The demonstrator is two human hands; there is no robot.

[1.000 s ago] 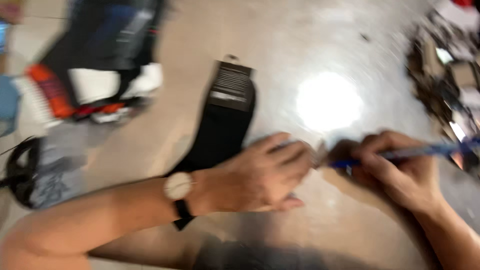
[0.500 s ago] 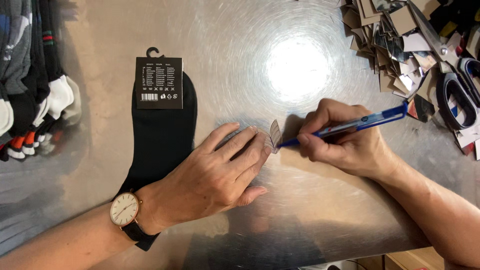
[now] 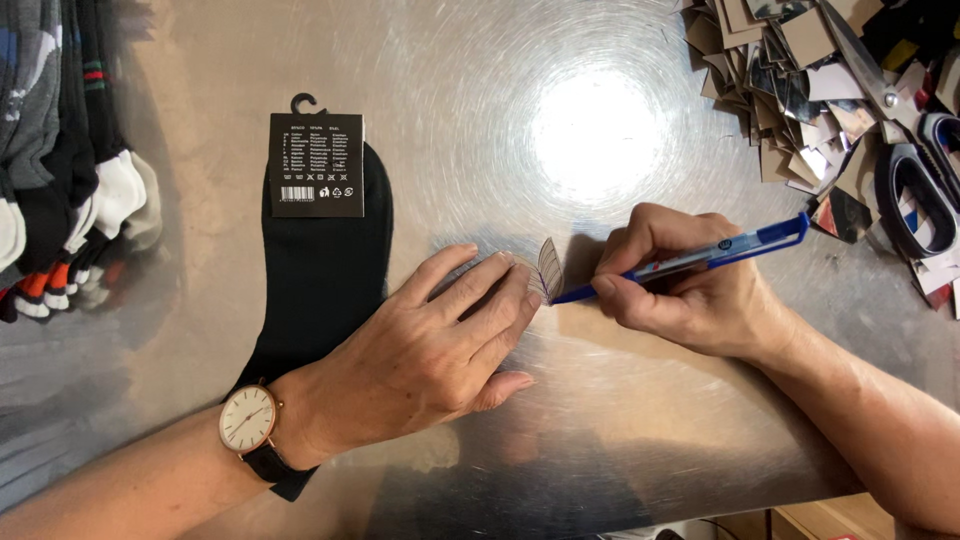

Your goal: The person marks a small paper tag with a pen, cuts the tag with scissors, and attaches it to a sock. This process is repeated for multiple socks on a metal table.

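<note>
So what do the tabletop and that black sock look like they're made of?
Tabletop: looks like brushed metal, with swirl scratches and a bright lamp glare. Black sock: matte knitted fabric, probably; it lies flat and limp under a dark card label.

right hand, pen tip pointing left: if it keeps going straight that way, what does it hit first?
Probably the small card at the pen tip, already touching or nearly so. Right behind it are the left hand fingertips pinning that card to the metal table.
</note>
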